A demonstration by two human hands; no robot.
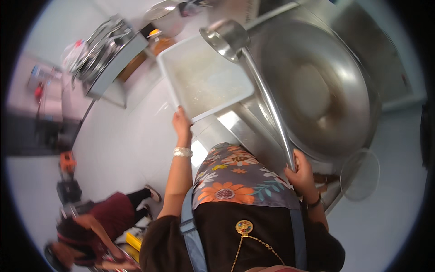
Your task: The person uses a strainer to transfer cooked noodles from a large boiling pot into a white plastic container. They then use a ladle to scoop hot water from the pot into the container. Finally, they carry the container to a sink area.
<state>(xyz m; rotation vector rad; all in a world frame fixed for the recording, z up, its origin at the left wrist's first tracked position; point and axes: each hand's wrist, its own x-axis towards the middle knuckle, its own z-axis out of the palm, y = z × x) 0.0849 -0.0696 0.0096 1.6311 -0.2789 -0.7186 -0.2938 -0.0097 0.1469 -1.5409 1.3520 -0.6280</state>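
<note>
My left hand (pixel 182 122) grips the near corner of a white rectangular plastic tub (pixel 219 110). Pale, cloudy contents, perhaps liquid, cover the tub's bottom. In my right hand (pixel 300 171) is the end of a long metal handle, part of a large deep steel ladle (pixel 234 37). The ladle's bowl is above the tub's right far edge, tilted on its side; its inside is partly hidden. To the right of the handle sits a big metal wok (pixel 353 88), with some brownish liquid or residue around its middle.
A clear round lid or strainer (pixel 360 175) is near the wok's front edge. At the upper left, a metal rack (pixel 105 44) holds steel ware. A yellow-capped bottle (pixel 161 42) and a large pot (pixel 164 17) stand behind the tub. Another person (pixel 102 221) works at lower left.
</note>
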